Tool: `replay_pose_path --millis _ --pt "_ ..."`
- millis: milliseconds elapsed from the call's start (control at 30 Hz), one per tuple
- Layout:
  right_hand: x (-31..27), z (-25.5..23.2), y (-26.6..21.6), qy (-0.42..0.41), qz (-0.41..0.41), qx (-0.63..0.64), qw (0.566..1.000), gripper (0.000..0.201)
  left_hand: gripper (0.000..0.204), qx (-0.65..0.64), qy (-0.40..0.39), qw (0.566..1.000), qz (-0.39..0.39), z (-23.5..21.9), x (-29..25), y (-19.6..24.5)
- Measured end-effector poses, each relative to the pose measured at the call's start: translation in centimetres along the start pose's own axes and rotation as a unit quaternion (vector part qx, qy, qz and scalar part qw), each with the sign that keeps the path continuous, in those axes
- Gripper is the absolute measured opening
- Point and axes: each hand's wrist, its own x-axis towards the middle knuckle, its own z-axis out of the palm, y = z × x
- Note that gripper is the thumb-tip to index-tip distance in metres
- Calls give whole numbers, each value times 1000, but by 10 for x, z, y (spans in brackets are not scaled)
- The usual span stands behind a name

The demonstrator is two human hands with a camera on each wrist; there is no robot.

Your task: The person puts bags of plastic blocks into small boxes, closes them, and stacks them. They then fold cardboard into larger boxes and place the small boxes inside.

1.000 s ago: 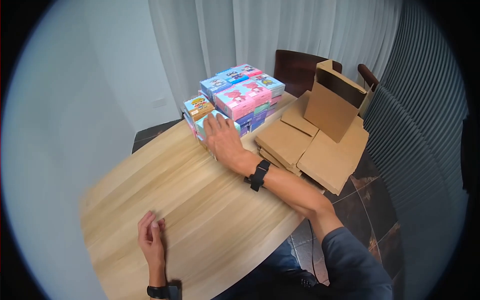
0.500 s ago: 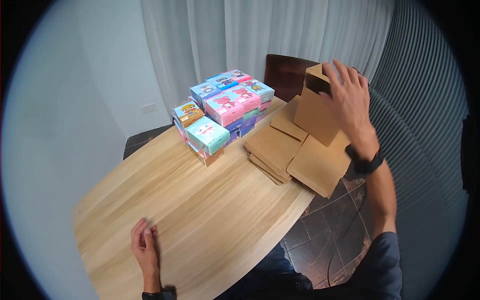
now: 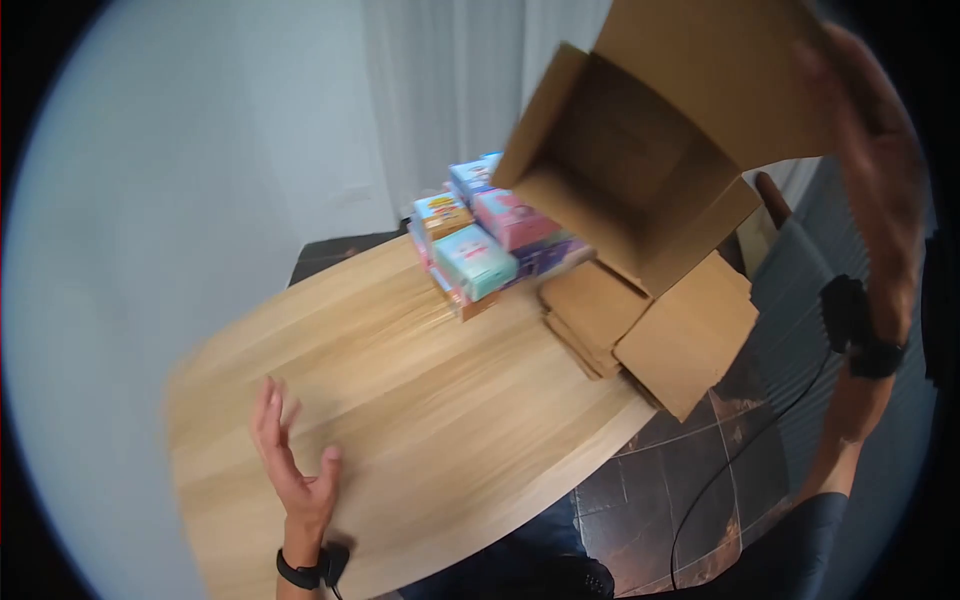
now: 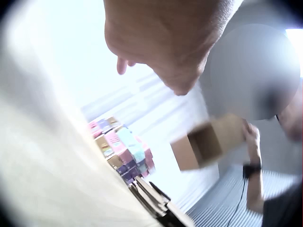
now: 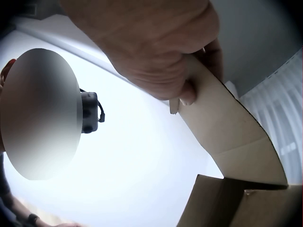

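Observation:
In the head view an unfolded cardboard box (image 3: 640, 170), its mouth facing the camera, hangs in the air above flat cardboard pieces (image 3: 690, 330). My right hand (image 3: 865, 140) grips its raised flap at the upper right; the right wrist view shows thumb and fingers pinching the flap (image 5: 222, 123). Over the table's near left part my left hand (image 3: 295, 455) is held with fingers spread apart and nothing in them. The small coloured boxes (image 3: 475, 262) stand stacked at the table's far side, partly hidden behind the cardboard box.
The wooden table (image 3: 400, 400) has a rounded edge. Flat cardboard overhangs its right edge. Pale curtains (image 3: 440, 90) hang behind, a chair's wooden part (image 3: 773, 198) shows at the right, and a black cable (image 3: 740, 450) runs down beside the right arm.
My right hand has gone from the small boxes to the cardboard box, taken hold of its flap and lifted it off the flat cardboard. My left hand's fingers have spread wider.

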Motion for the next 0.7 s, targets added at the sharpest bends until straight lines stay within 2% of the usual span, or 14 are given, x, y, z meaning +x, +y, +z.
replay_pose_path --millis 67,133,200,267,300,333,367,433,533,600,667,700 --pt "8 11 -32 13 -36 59 998 29 95 92 57 981 159 -18 31 39" --pt "16 30 -75 17 -75 135 988 29 101 46 113 983 134 -35 63 96" --pt "18 56 -121 3 -107 212 971 30 92 63 76 992 83 -52 74 114" --pt "17 82 -163 -29 -135 279 950 31 65 43 14 994 -102 -57 79 115" --pt "12 95 -184 -49 -151 306 939 32 49 89 35 985 -141 -60 76 107" --pt "7 107 -201 -71 -169 321 929 33 36 133 57 974 -177 -64 71 93" --pt "-2 115 -215 -93 -186 322 924 33 32 193 60 961 -191 -71 62 77" --pt "-22 123 -206 -128 -231 270 926 59 32 283 80 935 -198 -89 44 29" --pt "-61 75 -188 -232 -323 246 884 63 36 356 132 906 -186 -161 34 -64" --pt "-93 60 -173 -292 -277 295 867 48 34 438 160 879 -100 -204 48 -117" --pt "-125 56 -160 -359 -248 339 833 44 34 482 151 849 -152 -242 63 -149" --pt "-138 58 -158 -370 -227 321 842 44 35 522 130 829 -155 -271 59 -190"
